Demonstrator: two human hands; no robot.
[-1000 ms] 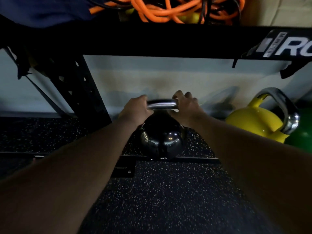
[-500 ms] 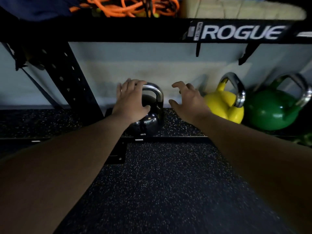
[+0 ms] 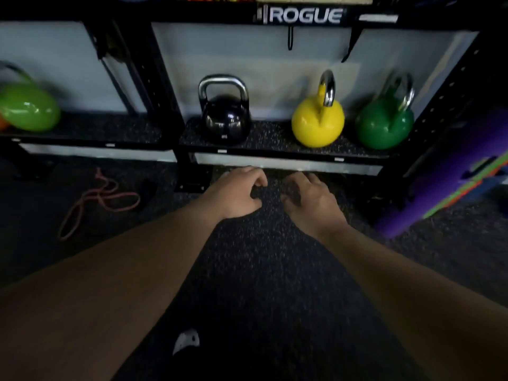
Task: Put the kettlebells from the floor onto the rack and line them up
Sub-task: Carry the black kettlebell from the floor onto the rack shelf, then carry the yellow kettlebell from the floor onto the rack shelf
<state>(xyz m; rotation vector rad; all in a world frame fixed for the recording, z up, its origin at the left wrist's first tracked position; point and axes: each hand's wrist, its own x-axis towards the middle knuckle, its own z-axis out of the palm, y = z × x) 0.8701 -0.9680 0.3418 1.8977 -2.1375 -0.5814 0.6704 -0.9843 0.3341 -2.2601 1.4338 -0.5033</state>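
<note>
On the rack's low shelf, far past both hands, stand the black kettlebell, the yellow kettlebell and the green kettlebell, handles up. The black one stands apart from the others, up and a bit left of the left hand. The right hand is beside it. Both hover over the floor, palms down, fingers loosely curled, holding nothing

Three kettlebells on rack shelf.

Black kettlebell, yellow kettlebell and green kettlebell at centre; speckled dark floor; purple mat at right.
</note>
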